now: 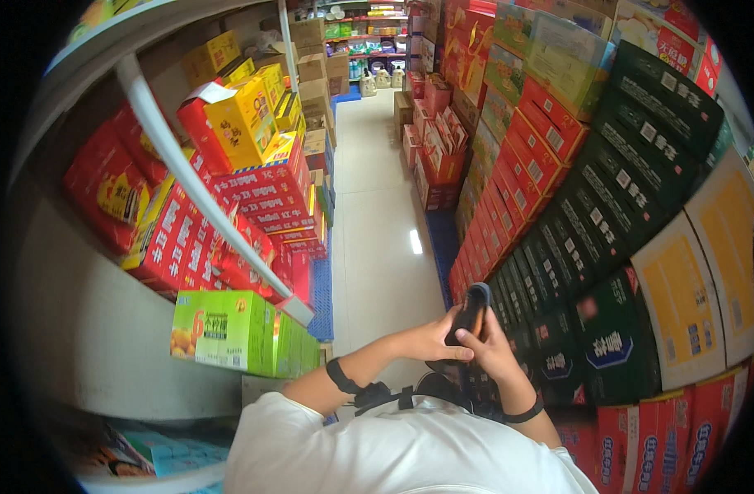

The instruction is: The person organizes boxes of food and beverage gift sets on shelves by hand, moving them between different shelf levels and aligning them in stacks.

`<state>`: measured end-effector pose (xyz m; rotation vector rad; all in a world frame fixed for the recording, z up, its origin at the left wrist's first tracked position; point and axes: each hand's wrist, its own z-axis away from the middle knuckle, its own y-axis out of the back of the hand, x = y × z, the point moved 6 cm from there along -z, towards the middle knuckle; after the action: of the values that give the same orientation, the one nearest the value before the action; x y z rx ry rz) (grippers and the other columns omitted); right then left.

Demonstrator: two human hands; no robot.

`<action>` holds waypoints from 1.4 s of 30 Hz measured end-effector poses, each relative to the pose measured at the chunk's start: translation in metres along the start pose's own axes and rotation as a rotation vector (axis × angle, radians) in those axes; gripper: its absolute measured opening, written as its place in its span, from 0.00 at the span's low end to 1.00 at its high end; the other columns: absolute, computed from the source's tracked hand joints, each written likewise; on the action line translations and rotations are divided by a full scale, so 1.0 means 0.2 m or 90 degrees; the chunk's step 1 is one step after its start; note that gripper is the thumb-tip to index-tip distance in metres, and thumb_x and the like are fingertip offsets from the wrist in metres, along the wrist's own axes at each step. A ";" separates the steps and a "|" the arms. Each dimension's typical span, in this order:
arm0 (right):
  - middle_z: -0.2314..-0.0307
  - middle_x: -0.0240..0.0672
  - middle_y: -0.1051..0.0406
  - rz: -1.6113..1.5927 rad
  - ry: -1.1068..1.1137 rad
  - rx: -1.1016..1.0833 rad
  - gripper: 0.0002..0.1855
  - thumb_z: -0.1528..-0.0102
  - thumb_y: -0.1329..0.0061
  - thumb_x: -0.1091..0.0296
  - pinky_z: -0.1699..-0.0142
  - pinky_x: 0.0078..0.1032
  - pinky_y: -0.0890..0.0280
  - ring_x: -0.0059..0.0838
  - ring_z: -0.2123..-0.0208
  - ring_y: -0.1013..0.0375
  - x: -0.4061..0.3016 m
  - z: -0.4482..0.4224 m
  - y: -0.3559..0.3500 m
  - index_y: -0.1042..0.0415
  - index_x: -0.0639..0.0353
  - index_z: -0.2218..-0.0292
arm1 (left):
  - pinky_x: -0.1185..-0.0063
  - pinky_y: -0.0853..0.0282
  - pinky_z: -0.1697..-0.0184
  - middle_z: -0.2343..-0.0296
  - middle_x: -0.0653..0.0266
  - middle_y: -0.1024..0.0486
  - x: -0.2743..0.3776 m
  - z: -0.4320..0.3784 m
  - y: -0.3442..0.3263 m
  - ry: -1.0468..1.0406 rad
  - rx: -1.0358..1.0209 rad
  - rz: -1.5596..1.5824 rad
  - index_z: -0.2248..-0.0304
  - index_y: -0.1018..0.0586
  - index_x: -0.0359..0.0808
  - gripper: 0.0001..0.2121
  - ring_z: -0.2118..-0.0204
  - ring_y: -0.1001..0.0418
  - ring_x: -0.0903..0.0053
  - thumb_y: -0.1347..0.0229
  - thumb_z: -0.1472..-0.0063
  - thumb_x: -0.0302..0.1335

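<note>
A dark handheld object (470,313) with a rounded, bluish-rimmed far end is held in front of my body; its exact kind cannot be told. My left hand (437,336) grips it from the left side, with the thumb laid across its near end. From the right, my right hand (491,352) wraps the same object, thumb on top. Both hands meet at its lower part and hide much of it. Dark green cartons (553,262) stacked on the right are nearest to my right hand.
A tiled aisle floor (370,204) runs ahead between stacked goods. On the left are red cartons (262,191), green lemon-pictured boxes (219,327) and a white shelf post (185,179). Red boxes (525,154) and blue pallets (441,247) line the right. Shelves (377,37) stand at the far end.
</note>
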<state>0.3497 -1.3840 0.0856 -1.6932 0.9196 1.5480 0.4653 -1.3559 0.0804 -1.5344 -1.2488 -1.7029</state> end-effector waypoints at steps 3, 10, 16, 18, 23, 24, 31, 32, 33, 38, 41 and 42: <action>0.66 0.30 0.33 -0.096 -0.167 -0.025 0.20 0.45 0.52 0.75 0.57 0.18 0.37 0.17 0.63 0.35 0.11 -0.24 -0.04 0.41 0.63 0.52 | 0.75 0.40 0.46 0.48 0.51 0.44 -0.12 -0.08 0.19 0.073 0.017 0.123 0.41 0.56 0.33 0.42 0.46 0.40 0.69 0.42 0.44 0.39; 0.67 0.29 0.30 -0.171 -0.158 -0.165 0.15 0.46 0.49 0.69 0.61 0.17 0.35 0.15 0.66 0.33 0.05 -0.93 -0.10 0.34 0.66 0.58 | 0.78 0.40 0.47 0.53 0.63 0.34 -0.37 -0.12 0.79 0.149 0.218 0.335 0.44 0.44 0.32 0.24 0.51 0.37 0.79 0.52 0.38 0.26; 0.77 0.25 0.31 -0.230 -0.168 -0.115 0.06 0.45 0.50 0.66 0.72 0.13 0.40 0.13 0.77 0.35 -0.07 -1.44 -0.08 0.31 0.57 0.70 | 0.79 0.39 0.48 0.54 0.63 0.33 -0.32 -0.08 1.39 0.178 0.475 0.185 0.49 0.33 0.34 0.18 0.51 0.36 0.78 0.52 0.39 0.23; 0.79 0.23 0.35 -0.093 -0.104 -0.145 0.07 0.46 0.49 0.65 0.74 0.13 0.42 0.13 0.78 0.38 -0.10 -1.63 0.00 0.32 0.56 0.72 | 0.81 0.37 0.51 0.57 0.63 0.31 -0.17 -0.15 1.55 0.122 0.474 0.085 0.52 0.30 0.35 0.15 0.55 0.33 0.79 0.51 0.40 0.23; 0.81 0.25 0.38 0.180 0.046 -0.139 0.10 0.50 0.45 0.69 0.73 0.14 0.44 0.13 0.77 0.40 -0.28 -1.93 0.00 0.33 0.63 0.73 | 0.79 0.34 0.64 0.72 0.61 0.25 -0.17 -0.16 1.83 0.215 0.511 -0.140 0.61 0.26 0.33 0.11 0.69 0.28 0.77 0.46 0.44 0.26; 0.79 0.26 0.37 0.203 0.081 -0.137 0.09 0.50 0.45 0.71 0.72 0.15 0.44 0.14 0.76 0.39 -0.30 -1.99 0.01 0.33 0.63 0.72 | 0.78 0.34 0.64 0.72 0.60 0.25 -0.18 -0.18 1.90 0.176 0.513 -0.229 0.62 0.26 0.32 0.11 0.69 0.28 0.74 0.45 0.44 0.26; 0.72 0.36 0.32 0.422 0.210 -0.283 0.16 0.57 0.46 0.82 0.61 0.25 0.37 0.31 0.66 0.31 -0.23 -2.33 0.00 0.33 0.62 0.65 | 0.75 0.33 0.63 0.71 0.52 0.25 -0.46 -0.31 2.31 0.168 0.446 -0.299 0.66 0.25 0.30 0.10 0.67 0.27 0.62 0.46 0.45 0.28; 0.70 0.39 0.31 0.437 0.174 -0.308 0.17 0.58 0.48 0.84 0.58 0.27 0.36 0.36 0.65 0.30 -0.19 -2.38 0.00 0.32 0.62 0.64 | 0.74 0.33 0.62 0.71 0.51 0.25 -0.51 -0.34 2.38 0.178 0.422 -0.293 0.65 0.25 0.30 0.10 0.66 0.27 0.60 0.47 0.44 0.28; 0.70 0.41 0.31 0.464 0.146 -0.314 0.18 0.58 0.50 0.85 0.59 0.28 0.35 0.39 0.64 0.30 -0.13 -2.39 0.01 0.31 0.62 0.62 | 0.74 0.34 0.63 0.71 0.50 0.25 -0.57 -0.37 2.41 0.175 0.412 -0.287 0.66 0.25 0.30 0.10 0.67 0.27 0.58 0.47 0.44 0.28; 0.68 0.45 0.30 0.501 0.165 -0.249 0.19 0.56 0.54 0.84 0.60 0.31 0.34 0.45 0.65 0.30 -0.02 -2.69 -0.01 0.30 0.63 0.59 | 0.71 0.35 0.67 0.74 0.45 0.29 -0.78 -0.52 2.78 0.130 0.352 -0.313 0.66 0.27 0.31 0.09 0.69 0.30 0.52 0.49 0.41 0.29; 0.68 0.46 0.29 0.489 0.182 -0.149 0.15 0.52 0.54 0.80 0.59 0.30 0.35 0.44 0.65 0.29 0.02 -2.82 0.02 0.30 0.63 0.60 | 0.72 0.35 0.68 0.75 0.45 0.30 -0.88 -0.64 2.94 0.158 0.325 -0.281 0.65 0.27 0.32 0.09 0.71 0.30 0.52 0.50 0.40 0.30; 0.67 0.45 0.29 0.490 0.164 -0.118 0.13 0.51 0.54 0.78 0.59 0.31 0.34 0.45 0.64 0.29 0.01 -2.88 0.02 0.31 0.64 0.61 | 0.73 0.34 0.67 0.75 0.46 0.30 -0.92 -0.68 3.01 0.139 0.320 -0.260 0.65 0.27 0.32 0.09 0.71 0.29 0.55 0.50 0.40 0.30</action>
<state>0.6546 -1.8713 0.1314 -1.7977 1.7562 1.9592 0.9547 -1.7735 0.0851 -0.8175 -1.7843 -1.5652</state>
